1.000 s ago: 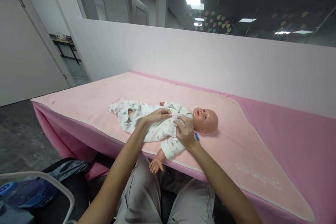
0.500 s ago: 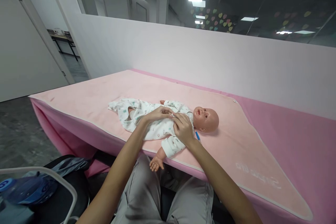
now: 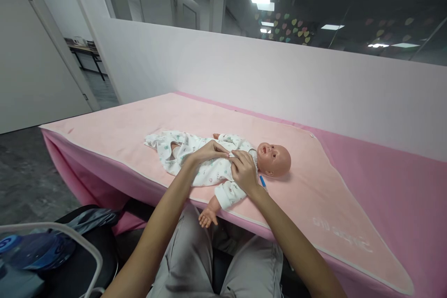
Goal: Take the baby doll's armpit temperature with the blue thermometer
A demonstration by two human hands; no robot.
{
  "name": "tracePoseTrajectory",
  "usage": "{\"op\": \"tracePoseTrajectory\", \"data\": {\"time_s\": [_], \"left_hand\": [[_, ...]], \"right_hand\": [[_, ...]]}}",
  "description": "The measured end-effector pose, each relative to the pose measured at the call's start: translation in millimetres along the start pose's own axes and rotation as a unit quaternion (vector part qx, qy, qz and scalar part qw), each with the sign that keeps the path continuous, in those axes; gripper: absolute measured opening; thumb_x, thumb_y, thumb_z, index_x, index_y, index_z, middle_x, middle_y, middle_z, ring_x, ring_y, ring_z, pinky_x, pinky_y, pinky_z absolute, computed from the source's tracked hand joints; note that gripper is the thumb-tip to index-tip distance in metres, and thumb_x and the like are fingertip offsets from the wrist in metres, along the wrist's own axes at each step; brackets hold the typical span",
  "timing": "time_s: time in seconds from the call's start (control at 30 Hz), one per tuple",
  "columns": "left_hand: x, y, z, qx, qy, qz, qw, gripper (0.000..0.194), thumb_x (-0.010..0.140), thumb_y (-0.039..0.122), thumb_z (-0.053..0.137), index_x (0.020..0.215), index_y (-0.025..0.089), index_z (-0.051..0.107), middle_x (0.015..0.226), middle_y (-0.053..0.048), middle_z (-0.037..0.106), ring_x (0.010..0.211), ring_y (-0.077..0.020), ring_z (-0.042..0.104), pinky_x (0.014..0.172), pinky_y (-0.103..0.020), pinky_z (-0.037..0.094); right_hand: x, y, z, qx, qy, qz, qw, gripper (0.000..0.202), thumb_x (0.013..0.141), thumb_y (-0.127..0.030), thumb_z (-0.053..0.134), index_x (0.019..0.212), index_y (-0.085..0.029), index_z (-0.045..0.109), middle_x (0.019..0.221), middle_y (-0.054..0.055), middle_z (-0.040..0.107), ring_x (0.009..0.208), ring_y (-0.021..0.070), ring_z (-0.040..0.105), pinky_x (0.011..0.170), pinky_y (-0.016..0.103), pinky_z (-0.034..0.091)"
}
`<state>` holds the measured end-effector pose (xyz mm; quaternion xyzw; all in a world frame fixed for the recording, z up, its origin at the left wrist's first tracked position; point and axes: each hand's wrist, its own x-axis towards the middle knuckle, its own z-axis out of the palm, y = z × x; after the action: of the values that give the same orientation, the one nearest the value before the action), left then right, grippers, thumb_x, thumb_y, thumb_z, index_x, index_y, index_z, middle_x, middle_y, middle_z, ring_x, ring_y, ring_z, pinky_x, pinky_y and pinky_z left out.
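Observation:
A baby doll (image 3: 274, 159) lies on its back with its head to the right, dressed in a white patterned romper (image 3: 209, 177). Over the doll's chest, my left hand (image 3: 210, 150) and my right hand (image 3: 245, 172) meet with fingertips almost touching. Both pinch at the front of the romper; the small bit of white cloth between the fingers is mostly hidden. One doll arm (image 3: 208, 216) sticks out over the table's front edge. Beside the doll's neck, close to my right wrist, rests a small blue stick-like object (image 3: 262, 180), partly covered.
A pale pink mat (image 3: 331, 205) covers the table over a darker pink cloth (image 3: 391, 163). Behind stands a white partition (image 3: 279, 74) with dark glass above. At lower left, a black chair (image 3: 94, 251) holds a blue-capped water bottle (image 3: 38, 251) and grey cloth.
The fingers of both hands have shifted slightly at the romper's front, and less white shows between them. The doll and the blue object lie where they were.

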<state>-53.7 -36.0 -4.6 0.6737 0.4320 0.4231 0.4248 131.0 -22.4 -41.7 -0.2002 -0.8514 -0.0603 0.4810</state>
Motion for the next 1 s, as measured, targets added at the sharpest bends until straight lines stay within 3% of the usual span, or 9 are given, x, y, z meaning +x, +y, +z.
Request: {"op": "tracePoseTrajectory", "data": {"time_s": [0.2, 0.33, 0.57, 1.0], "left_hand": [[0.8, -1.3, 1.0, 0.018, 0.045, -0.014, 0.999, 0.026, 0.059, 0.031, 0.075, 0.077, 0.012, 0.073, 0.075, -0.008, 0.071, 0.073, -0.0181, 0.064, 0.065, -0.025, 0.049], [0.9, -2.9, 1.9, 0.010, 0.072, -0.012, 0.997, 0.027, 0.057, 0.030, 0.077, 0.074, 0.011, 0.071, 0.067, -0.007, 0.069, 0.066, -0.0159, 0.063, 0.061, -0.024, 0.048], [1.1, -3.3, 2.6, -0.015, 0.084, 0.001, 0.996, 0.027, 0.053, 0.030, 0.080, 0.066, 0.011, 0.064, 0.061, -0.003, 0.065, 0.061, -0.0138, 0.061, 0.060, -0.024, 0.047], [-1.2, 2.2, -0.2, -0.012, 0.029, 0.018, 0.999, 0.031, 0.062, 0.030, 0.074, 0.086, 0.012, 0.066, 0.068, -0.001, 0.061, 0.064, -0.0101, 0.053, 0.061, -0.022, 0.041]], "right_hand": [[1.0, -1.3, 0.7, 0.007, 0.009, 0.017, 1.000, 0.023, 0.078, -0.006, 0.042, 0.087, -0.018, 0.060, 0.105, 0.008, 0.065, 0.106, 0.0205, 0.054, 0.097, 0.041, 0.041], [3.0, -3.2, -0.9, 0.013, 0.013, 0.041, 0.999, 0.023, 0.082, -0.010, 0.041, 0.097, -0.016, 0.057, 0.103, 0.010, 0.064, 0.108, 0.0206, 0.053, 0.100, 0.042, 0.038], [2.9, -1.1, -1.0, -0.004, 0.018, 0.051, 0.999, 0.016, 0.088, -0.016, 0.043, 0.094, -0.018, 0.057, 0.085, 0.005, 0.064, 0.087, 0.0178, 0.057, 0.095, 0.040, 0.039], [-1.8, 2.0, 0.0, -0.010, 0.087, 0.036, 0.995, 0.020, 0.088, -0.012, 0.040, 0.090, -0.020, 0.058, 0.083, 0.004, 0.064, 0.083, 0.0175, 0.056, 0.090, 0.039, 0.041]]}}
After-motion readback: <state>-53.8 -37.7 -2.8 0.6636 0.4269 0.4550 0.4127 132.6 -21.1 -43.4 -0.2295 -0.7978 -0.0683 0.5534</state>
